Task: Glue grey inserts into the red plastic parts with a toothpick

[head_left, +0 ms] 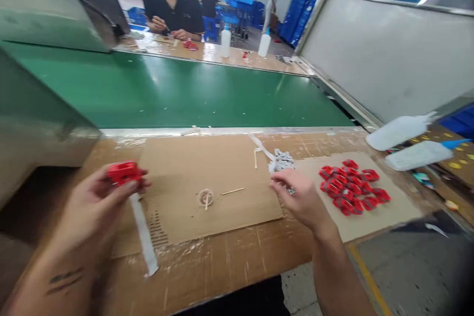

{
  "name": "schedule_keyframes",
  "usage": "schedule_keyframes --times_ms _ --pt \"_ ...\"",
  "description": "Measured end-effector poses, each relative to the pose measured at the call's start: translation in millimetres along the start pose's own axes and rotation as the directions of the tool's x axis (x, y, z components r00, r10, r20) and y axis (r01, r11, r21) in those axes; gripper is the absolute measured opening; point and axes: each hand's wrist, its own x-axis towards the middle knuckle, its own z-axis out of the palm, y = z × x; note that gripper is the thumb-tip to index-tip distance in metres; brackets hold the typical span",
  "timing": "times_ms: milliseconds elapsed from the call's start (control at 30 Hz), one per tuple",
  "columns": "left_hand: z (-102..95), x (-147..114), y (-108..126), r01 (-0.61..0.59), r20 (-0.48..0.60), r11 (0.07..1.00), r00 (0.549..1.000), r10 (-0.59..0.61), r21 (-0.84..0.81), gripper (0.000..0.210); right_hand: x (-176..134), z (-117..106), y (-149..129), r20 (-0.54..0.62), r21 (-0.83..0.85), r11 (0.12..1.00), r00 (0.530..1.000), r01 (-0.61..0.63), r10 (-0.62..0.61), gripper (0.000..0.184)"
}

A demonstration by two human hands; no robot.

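My left hand (98,202) is closed around a red plastic part (125,172), above the left edge of the cardboard sheet (177,168). A white strip (144,237) lies below that hand. On the right, my right hand (301,197) has its fingers pinched together, just in front of a pile of small grey pieces (283,159). Whatever sits in that pinch is too small to make out. Between the hands stands a small round cup (203,196) with a stick leaning in it. A thin wooden stick (232,191) lies beside the cup.
Several red parts (353,185) lie heaped on another cardboard sheet (400,212) at right. Two white bottles (398,132) lie behind them. Beyond the table runs a green conveyor belt (222,94). A co-worker (174,10) sits across it; metal panels (388,49) flank it.
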Motion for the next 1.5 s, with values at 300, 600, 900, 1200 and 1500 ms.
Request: schedule_keyframes --times_ms 300,600,900,1200,1500 --pt "45.4 -3 -13 0.253 -0.014 0.877 0.959 -0.283 -0.410 0.045 48 95 -68 0.402 0.032 0.877 0.797 0.479 -0.450 0.018" --pt "44.0 -7 -14 0.120 -0.028 0.945 0.990 -0.135 -0.305 0.042 50 104 -53 0.226 0.252 0.901 0.884 0.353 -0.409 0.015" --pt "42.3 -1 -12 0.140 -0.104 0.777 0.961 -0.255 -0.614 0.050 44 112 -38 0.132 0.410 0.912 0.991 -0.018 -0.040 0.006" --pt "39.7 1 -8 0.151 -0.127 0.725 0.941 -0.314 -0.672 0.029 43 120 -35 0.252 0.509 0.822 0.958 -0.255 0.140 0.012" --pt "43.9 -5 -9 0.198 -0.085 0.903 0.965 -0.247 -0.380 0.057 42 125 -39 0.241 0.470 0.867 0.969 -0.166 0.055 0.009"
